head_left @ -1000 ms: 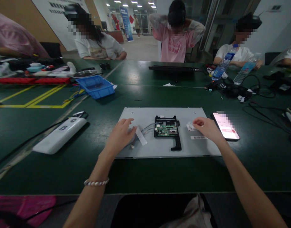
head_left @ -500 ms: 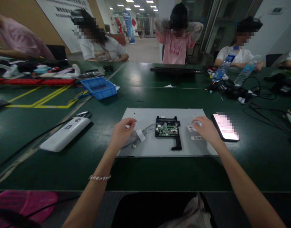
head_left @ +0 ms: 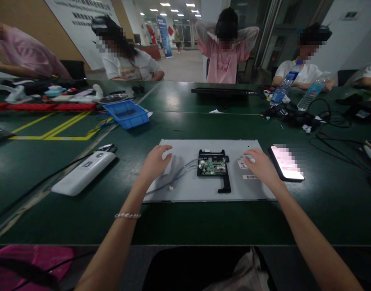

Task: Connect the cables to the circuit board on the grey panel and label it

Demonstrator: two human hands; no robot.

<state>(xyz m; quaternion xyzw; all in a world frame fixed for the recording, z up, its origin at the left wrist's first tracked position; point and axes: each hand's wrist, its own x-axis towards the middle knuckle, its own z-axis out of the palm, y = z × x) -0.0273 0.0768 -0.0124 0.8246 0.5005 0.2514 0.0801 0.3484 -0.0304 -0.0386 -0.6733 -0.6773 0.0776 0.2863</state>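
A pale flat panel (head_left: pixel 185 190) lies on the green table, with a green circuit board (head_left: pixel 214 167) in a black bracket (head_left: pixel 224 186) at its middle. Grey cables (head_left: pixel 181 174) run from the board toward the panel's left edge. My left hand (head_left: pixel 157 161) is over the panel's left side, fingers apart, holding nothing that I can see. Over the right side is my right hand (head_left: pixel 259 163), its thumb and fingers slightly apart beside a white label (head_left: pixel 242 163); nothing shows between them.
Left of the panel lies a white power bank (head_left: pixel 85 171) with a cable. A phone (head_left: pixel 286 163) is to the right. Further back are a blue basket (head_left: pixel 127 117), two bottles (head_left: pixel 284 87) and black cables. Several people sit across the table.
My left hand has risen slightly and its fingers have spread. The cables beside it have shifted, and the white tag on them is no longer plainly visible. My right hand has barely moved.
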